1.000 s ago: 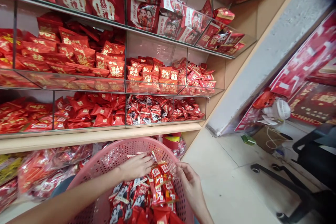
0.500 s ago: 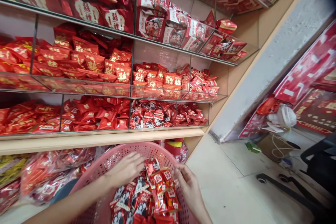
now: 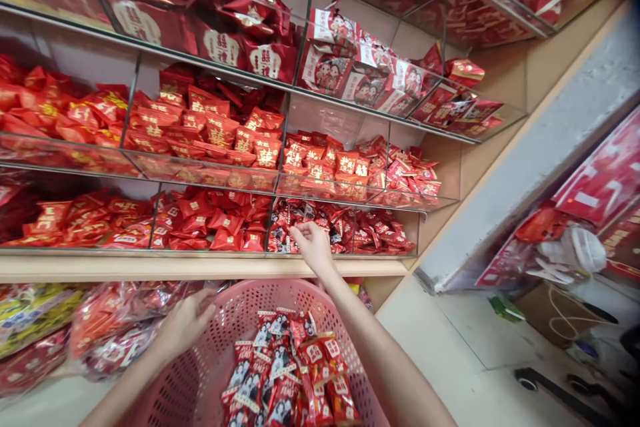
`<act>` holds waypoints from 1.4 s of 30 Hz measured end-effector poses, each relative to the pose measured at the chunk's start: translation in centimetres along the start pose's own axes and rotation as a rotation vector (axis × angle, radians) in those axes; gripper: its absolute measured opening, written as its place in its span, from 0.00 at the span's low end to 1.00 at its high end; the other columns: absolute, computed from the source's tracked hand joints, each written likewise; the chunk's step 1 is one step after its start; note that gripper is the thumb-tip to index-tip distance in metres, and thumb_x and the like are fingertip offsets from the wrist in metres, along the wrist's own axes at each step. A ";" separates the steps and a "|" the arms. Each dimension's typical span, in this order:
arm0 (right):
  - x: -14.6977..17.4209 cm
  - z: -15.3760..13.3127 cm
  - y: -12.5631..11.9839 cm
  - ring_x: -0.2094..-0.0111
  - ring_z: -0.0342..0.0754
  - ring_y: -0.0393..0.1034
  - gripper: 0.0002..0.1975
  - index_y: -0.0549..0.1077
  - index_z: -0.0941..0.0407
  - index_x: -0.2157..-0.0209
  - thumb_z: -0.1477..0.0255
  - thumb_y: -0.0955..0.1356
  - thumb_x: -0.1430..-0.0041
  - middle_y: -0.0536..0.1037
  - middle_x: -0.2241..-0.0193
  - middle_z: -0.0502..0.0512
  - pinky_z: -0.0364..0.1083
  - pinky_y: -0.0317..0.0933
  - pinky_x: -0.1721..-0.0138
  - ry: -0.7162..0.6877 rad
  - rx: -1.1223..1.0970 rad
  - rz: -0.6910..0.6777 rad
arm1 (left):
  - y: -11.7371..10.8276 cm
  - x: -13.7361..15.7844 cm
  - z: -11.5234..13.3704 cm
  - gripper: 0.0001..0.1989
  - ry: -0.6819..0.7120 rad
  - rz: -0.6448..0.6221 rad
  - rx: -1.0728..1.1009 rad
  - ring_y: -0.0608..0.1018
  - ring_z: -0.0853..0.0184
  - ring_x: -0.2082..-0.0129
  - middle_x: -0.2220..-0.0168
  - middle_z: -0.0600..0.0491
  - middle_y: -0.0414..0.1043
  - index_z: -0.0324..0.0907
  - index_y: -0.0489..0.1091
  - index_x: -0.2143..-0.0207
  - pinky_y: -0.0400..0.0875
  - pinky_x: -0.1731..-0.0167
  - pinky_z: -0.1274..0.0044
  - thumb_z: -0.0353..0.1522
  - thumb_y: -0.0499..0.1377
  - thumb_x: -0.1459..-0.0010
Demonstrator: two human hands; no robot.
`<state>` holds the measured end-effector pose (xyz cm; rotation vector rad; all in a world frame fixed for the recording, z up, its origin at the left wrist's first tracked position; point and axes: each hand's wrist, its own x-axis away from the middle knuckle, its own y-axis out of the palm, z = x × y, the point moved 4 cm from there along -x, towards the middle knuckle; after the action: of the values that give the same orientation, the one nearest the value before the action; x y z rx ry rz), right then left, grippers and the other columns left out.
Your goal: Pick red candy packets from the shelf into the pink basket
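A pink perforated plastic basket (image 3: 336, 312) holds a pile of small red snack packets, some printed with black-and-white figures (image 3: 283, 373) and others with orange parts (image 3: 340, 395). My left hand (image 3: 186, 323) lies over the basket's left rim, its fingers curled on the edge. My right hand (image 3: 314, 247) reaches over the basket to the lowest shelf, in front of a compartment of similar small packets (image 3: 281, 221). Its fingers are bent together; whatever lies between them is hidden.
Clear-fronted shelf compartments hold red packets (image 3: 215, 133) and larger bags (image 3: 220, 47). Plastic bags of yellow and red goods (image 3: 115, 320) sit below the wooden ledge (image 3: 125, 268). At right are a grey wall (image 3: 530, 140), a white fan (image 3: 583, 248), a cardboard box and a chair leg (image 3: 555, 390).
My right hand has moved from the basket's right side up to the lowest shelf. My left hand has drawn back from the packets to the left rim. The view has shifted left.
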<state>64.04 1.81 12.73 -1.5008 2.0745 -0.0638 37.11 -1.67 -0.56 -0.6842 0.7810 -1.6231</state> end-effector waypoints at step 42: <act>14.6 13.8 -3.7 0.90 0.42 0.62 0.16 0.63 0.55 0.76 0.56 0.65 0.55 0.66 0.90 0.44 0.39 0.47 0.88 0.621 -0.197 -0.229 | 0.2 1.6 2.2 0.22 -0.026 -0.089 -0.353 0.74 0.55 0.56 0.62 0.41 0.72 0.38 0.58 0.46 0.65 0.56 0.67 0.38 0.43 0.40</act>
<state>70.67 -8.52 -3.55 -2.0285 2.4139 -0.4810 38.72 -3.51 0.66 -1.0001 1.0435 -1.5666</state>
